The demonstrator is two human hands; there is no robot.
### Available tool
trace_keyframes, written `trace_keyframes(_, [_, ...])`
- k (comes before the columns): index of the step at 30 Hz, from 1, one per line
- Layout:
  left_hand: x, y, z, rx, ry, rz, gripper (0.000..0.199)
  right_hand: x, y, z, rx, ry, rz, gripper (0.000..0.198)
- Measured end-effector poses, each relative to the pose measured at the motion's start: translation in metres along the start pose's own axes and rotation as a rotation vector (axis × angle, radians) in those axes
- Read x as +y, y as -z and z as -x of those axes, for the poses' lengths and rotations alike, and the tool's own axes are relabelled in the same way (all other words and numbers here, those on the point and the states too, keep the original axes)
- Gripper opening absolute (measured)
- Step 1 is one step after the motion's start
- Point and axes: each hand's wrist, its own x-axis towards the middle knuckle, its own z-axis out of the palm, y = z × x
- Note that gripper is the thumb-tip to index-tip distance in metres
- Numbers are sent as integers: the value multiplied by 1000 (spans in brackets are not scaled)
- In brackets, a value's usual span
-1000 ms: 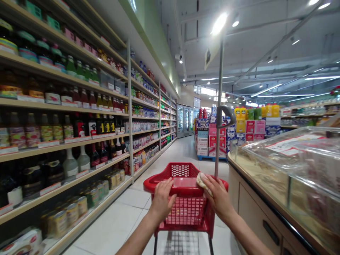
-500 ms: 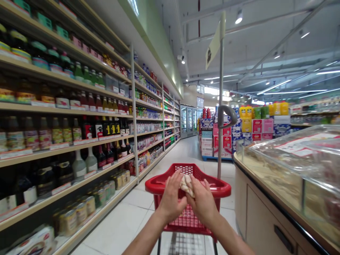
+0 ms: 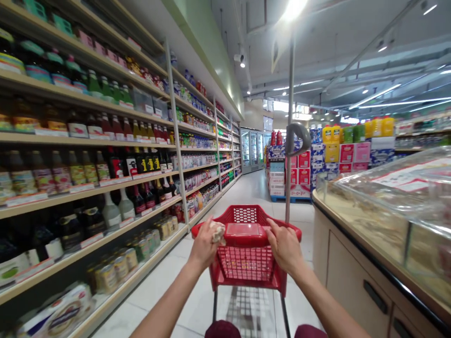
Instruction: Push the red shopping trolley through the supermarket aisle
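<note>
A red shopping cart (image 3: 244, 267) with a plastic grid basket stands right before me. On the left part of its handle (image 3: 246, 234) lies my left hand (image 3: 203, 241), closed on a crumpled whitish cloth (image 3: 217, 232), which pokes out beside the fingers. My right hand (image 3: 284, 241) rests at the handle's right part, its fingers apart and pointing forward, with nothing seen in it. The handle's bare middle shows between the two hands. A grey pole (image 3: 291, 103) with a dark grey loop rises at the cart's right side.
Shelves (image 3: 81, 202) of bottles and cans line the left side. A display counter (image 3: 369, 230) with clear covers stands close on the right. Stacked drink cartons (image 3: 299, 171) sit on a blue pallet ahead. Glass-door coolers (image 3: 251, 148) stand farther down the tiled aisle.
My hands, together at the cloth over the middle of the handle before, have moved apart. The left one took the cloth leftward; the right one moved to the handle's right part.
</note>
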Motion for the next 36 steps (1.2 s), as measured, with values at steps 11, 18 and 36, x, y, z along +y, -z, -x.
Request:
trace_keyframes(11, [63,-28,-15,-89,-172,-43,32,5,-3,5,112,-11,-231,43])
trace_keyframes(18, [-3,0,0,63,120,-139,30,-5,-11,17,222,64,-200,41])
trace_keyframes(36, [70,-20,-14,-56,25,-29,26,-8,-4,28,252,102,-214,43])
